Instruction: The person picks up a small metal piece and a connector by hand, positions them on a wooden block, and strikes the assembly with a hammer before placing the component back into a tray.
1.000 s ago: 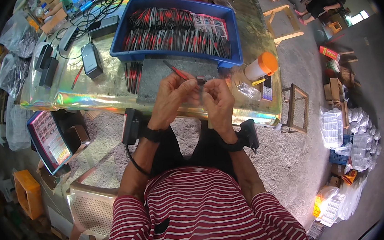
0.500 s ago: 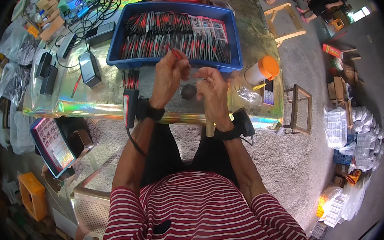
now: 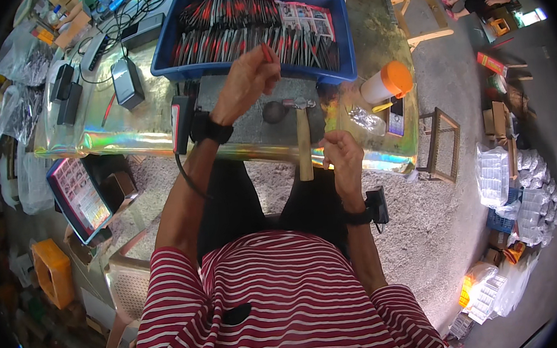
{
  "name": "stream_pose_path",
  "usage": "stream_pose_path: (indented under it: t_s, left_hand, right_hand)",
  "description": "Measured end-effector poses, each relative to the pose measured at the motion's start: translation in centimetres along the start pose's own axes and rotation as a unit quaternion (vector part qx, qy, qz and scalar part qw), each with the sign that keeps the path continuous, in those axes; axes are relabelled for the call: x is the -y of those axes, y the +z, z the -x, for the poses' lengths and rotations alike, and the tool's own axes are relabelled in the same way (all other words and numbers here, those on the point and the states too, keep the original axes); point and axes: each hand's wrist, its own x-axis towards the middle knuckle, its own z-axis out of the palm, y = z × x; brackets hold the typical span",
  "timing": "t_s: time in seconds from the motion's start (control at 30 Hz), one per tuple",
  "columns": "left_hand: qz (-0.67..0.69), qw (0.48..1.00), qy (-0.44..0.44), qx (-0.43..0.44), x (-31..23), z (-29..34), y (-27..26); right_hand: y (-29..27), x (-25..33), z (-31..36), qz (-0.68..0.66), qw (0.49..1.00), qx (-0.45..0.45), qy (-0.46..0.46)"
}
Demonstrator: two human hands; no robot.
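My left hand (image 3: 249, 84) is closed round a slim red stick-like piece (image 3: 266, 53) at the near side of the blue bin (image 3: 348, 32). Rows of thin red-and-black pieces (image 3: 241, 45) stand packed in that bin. By the table's front edge, to the right of a hammer, my right hand (image 3: 344, 155) has its fingers curled together; what they hold, if anything, is too small to make out. The hammer (image 3: 304, 138) lies on a grey slab (image 3: 254, 126) with its wooden handle over the edge. Beside its head sits a dark round lump (image 3: 274, 113).
An orange-lidded jar (image 3: 386, 83), a clear plastic bag (image 3: 365, 120) and a phone-like card (image 3: 396, 124) are on the right of the table. Black boxes (image 3: 127, 82) and tangled cables lie left. A plastic chair (image 3: 132, 286) and a wooden frame stool (image 3: 443, 143) stand on the floor.
My right hand has moved away from the left, toward me and rightward past the hammer, which now shows fully. My left hand stays near the bin with the red piece.
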Motion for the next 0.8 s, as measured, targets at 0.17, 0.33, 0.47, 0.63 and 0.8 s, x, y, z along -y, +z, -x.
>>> stream_pose_path:
  t_s: [0.17, 0.33, 0.47, 0.63, 0.8]
  left_hand:
    - [-0.034, 0.999, -0.038, 0.004, 0.4, 3.3, 0.8]
    - [-0.069, 0.997, -0.044, 0.001, 1.0, 4.1, 1.3]
    - [-0.068, 0.997, -0.006, -0.04, 1.4, 4.5, 1.6]
    - [-0.064, 0.997, -0.002, -0.04, 1.6, 4.8, 1.5]
    - [-0.074, 0.997, -0.011, -0.035, 1.9, 4.9, 1.5]
  right_hand:
    - [0.3, -1.5, 0.9, -0.006, 1.0, -0.003, 0.001]
    - [0.5, -2.6, 1.2, 0.077, 0.997, -0.008, 0.004]
    - [0.6, -2.5, 1.4, 0.144, 0.989, 0.034, -0.007]
    - [0.8, -2.8, 1.4, 0.184, 0.98, 0.061, -0.034]
    - [1.4, -3.2, 1.1, 0.152, 0.983, 0.102, -0.001]
